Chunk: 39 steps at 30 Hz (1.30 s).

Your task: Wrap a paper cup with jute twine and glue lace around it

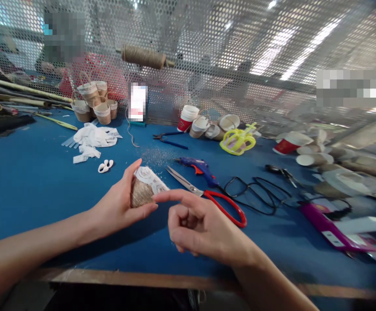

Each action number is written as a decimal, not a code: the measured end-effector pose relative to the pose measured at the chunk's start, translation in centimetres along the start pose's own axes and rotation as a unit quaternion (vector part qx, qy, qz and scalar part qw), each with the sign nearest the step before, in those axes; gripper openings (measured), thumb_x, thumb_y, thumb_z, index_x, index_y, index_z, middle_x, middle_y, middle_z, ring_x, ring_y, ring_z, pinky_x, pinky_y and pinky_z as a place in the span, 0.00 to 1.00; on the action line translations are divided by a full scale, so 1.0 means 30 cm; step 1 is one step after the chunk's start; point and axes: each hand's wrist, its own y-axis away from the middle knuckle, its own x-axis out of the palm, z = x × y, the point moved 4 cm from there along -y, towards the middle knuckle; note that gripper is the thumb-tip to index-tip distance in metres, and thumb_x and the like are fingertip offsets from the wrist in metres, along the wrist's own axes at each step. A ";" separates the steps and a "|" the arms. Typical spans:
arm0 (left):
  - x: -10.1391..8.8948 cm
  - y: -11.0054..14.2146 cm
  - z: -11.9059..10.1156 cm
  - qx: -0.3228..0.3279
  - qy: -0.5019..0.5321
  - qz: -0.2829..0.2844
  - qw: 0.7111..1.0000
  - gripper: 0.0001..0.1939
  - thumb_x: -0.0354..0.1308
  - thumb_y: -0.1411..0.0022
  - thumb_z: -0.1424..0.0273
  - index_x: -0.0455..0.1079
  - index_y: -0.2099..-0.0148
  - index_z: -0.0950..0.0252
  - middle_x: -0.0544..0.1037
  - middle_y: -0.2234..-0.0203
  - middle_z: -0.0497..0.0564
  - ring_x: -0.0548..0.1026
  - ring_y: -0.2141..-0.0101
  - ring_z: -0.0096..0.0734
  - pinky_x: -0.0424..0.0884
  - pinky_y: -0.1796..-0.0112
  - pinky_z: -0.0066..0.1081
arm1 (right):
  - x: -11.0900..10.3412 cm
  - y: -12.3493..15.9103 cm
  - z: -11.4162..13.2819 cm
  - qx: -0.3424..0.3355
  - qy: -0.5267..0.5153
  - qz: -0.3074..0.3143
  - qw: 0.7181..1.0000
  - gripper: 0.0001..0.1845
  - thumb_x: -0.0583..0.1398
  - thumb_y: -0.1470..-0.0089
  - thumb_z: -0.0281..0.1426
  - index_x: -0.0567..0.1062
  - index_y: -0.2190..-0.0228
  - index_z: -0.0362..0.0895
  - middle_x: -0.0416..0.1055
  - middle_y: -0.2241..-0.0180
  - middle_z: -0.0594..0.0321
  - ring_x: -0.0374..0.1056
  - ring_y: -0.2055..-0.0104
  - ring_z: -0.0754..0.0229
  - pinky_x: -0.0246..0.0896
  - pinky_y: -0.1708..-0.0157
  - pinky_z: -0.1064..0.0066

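Note:
My left hand [118,205] grips a small cup wrapped in brown twine [141,193], with white lace [149,178] on its upper part, held just above the blue table [35,181]. My right hand [194,224] is beside it, index finger stretched out and touching the cup's lace edge, the other fingers curled with nothing in them. Red-handled scissors [214,196] lie just behind my right hand. A blue glue gun [198,167] lies beyond the scissors, its black cord [256,194] looping to the right.
White lace scraps [92,138] and twine-wrapped cup baskets [94,103] are at the back left. Paper cups [204,123], a yellow crown [238,139], blue pliers [168,139] and a twine spool [142,56] stand by a mesh screen. A person in red sits behind it. A purple package [333,231] lies right.

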 end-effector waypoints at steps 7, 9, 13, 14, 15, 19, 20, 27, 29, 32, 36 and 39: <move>0.006 0.005 0.015 0.039 -0.049 -0.010 0.998 0.43 0.58 0.46 0.61 0.38 0.37 0.67 0.70 0.56 0.61 0.73 0.57 0.45 0.70 0.57 0.44 | 0.000 -0.002 0.007 0.011 -0.012 0.001 1.000 0.22 0.58 0.50 0.29 0.63 0.51 0.46 0.63 0.82 0.75 0.55 0.85 0.74 0.51 0.87 0.82; 0.006 0.006 0.021 0.055 -0.070 -0.012 0.996 0.44 0.59 0.47 0.61 0.38 0.36 0.66 0.68 0.51 0.64 0.70 0.52 0.49 0.68 0.54 0.47 | -0.006 -0.003 0.004 0.013 -0.005 -0.013 1.000 0.20 0.58 0.48 0.30 0.64 0.52 0.45 0.62 0.83 0.75 0.53 0.87 0.74 0.49 0.88 0.82; 0.008 0.010 0.021 0.069 -0.099 -0.007 0.993 0.45 0.59 0.47 0.61 0.37 0.36 0.68 0.64 0.47 0.67 0.66 0.48 0.52 0.65 0.51 0.49 | -0.052 -0.004 0.019 -0.077 0.058 -0.142 0.985 0.12 0.57 0.48 0.33 0.70 0.60 0.44 0.63 0.81 0.71 0.59 0.82 0.70 0.58 0.81 0.77; 0.009 0.012 0.017 0.075 -0.106 -0.005 0.992 0.45 0.58 0.46 0.62 0.36 0.36 0.68 0.64 0.47 0.68 0.66 0.47 0.52 0.65 0.51 0.48 | -0.066 -0.001 0.025 -0.107 0.098 -0.190 0.971 0.10 0.58 0.48 0.33 0.71 0.62 0.44 0.66 0.77 0.67 0.63 0.77 0.68 0.62 0.76 0.74; 0.012 0.014 0.011 0.084 -0.110 -0.004 0.990 0.45 0.58 0.46 0.62 0.35 0.36 0.68 0.64 0.46 0.68 0.65 0.47 0.52 0.66 0.51 0.48 | -0.074 0.001 0.030 -0.133 0.141 -0.226 0.955 0.09 0.59 0.50 0.33 0.72 0.64 0.44 0.69 0.72 0.64 0.66 0.71 0.64 0.64 0.69 0.70; 0.037 0.028 -0.012 0.132 -0.124 0.009 0.983 0.45 0.58 0.45 0.63 0.32 0.35 0.66 0.64 0.47 0.68 0.67 0.49 0.49 0.68 0.53 0.46 | -0.052 -0.010 0.030 -0.185 0.240 -0.211 0.929 0.10 0.62 0.53 0.33 0.72 0.66 0.44 0.70 0.60 0.57 0.66 0.55 0.56 0.60 0.53 0.59; 0.044 0.032 -0.017 0.142 -0.132 0.009 0.981 0.45 0.58 0.44 0.63 0.32 0.35 0.65 0.64 0.47 0.68 0.67 0.49 0.49 0.68 0.53 0.46 | -0.044 -0.014 0.026 -0.184 0.238 -0.204 0.932 0.08 0.62 0.53 0.33 0.71 0.67 0.45 0.70 0.61 0.58 0.66 0.56 0.56 0.60 0.54 0.59; 0.003 0.029 -0.052 0.198 -0.204 0.008 0.959 0.44 0.52 0.46 0.48 0.40 0.36 0.67 0.72 0.56 0.62 0.73 0.58 0.45 0.71 0.60 0.41 | -0.034 -0.013 0.013 -0.149 0.211 -0.188 0.948 0.01 0.57 0.51 0.27 0.69 0.73 0.44 0.70 0.67 0.60 0.67 0.64 0.61 0.63 0.62 0.64; -0.050 0.014 -0.060 0.187 -0.224 -0.038 0.956 0.34 0.49 0.43 0.49 0.55 0.42 0.67 0.74 0.65 0.56 0.73 0.64 0.39 0.70 0.62 0.38 | -0.037 -0.007 0.021 -0.178 0.216 -0.173 0.944 0.02 0.57 0.52 0.25 0.68 0.73 0.44 0.69 0.68 0.61 0.66 0.63 0.60 0.63 0.61 0.64; -0.104 -0.015 -0.064 0.159 -0.201 -0.025 0.966 0.23 0.52 0.43 0.53 0.67 0.55 0.66 0.71 0.68 0.53 0.70 0.66 0.35 0.68 0.63 0.35 | -0.038 0.002 0.030 -0.219 0.225 -0.148 0.938 0.05 0.57 0.53 0.23 0.66 0.73 0.45 0.68 0.69 0.61 0.66 0.62 0.60 0.62 0.59 0.63; -0.100 -0.041 -0.047 0.076 -0.041 0.108 0.990 0.14 0.60 0.48 0.60 0.66 0.65 0.65 0.71 0.62 0.52 0.69 0.60 0.34 0.65 0.56 0.36 | -0.044 0.008 0.027 -0.222 0.227 -0.134 0.939 0.05 0.57 0.52 0.23 0.66 0.73 0.45 0.68 0.68 0.61 0.65 0.62 0.60 0.63 0.60 0.63; -0.069 -0.042 -0.025 -0.016 0.091 0.189 0.978 0.13 0.61 0.49 0.63 0.64 0.68 0.66 0.70 0.72 0.47 0.69 0.68 0.28 0.66 0.63 0.31 | -0.048 0.012 0.024 -0.221 0.224 -0.129 0.940 0.06 0.57 0.52 0.23 0.65 0.72 0.45 0.67 0.68 0.61 0.65 0.63 0.60 0.63 0.61 0.63</move>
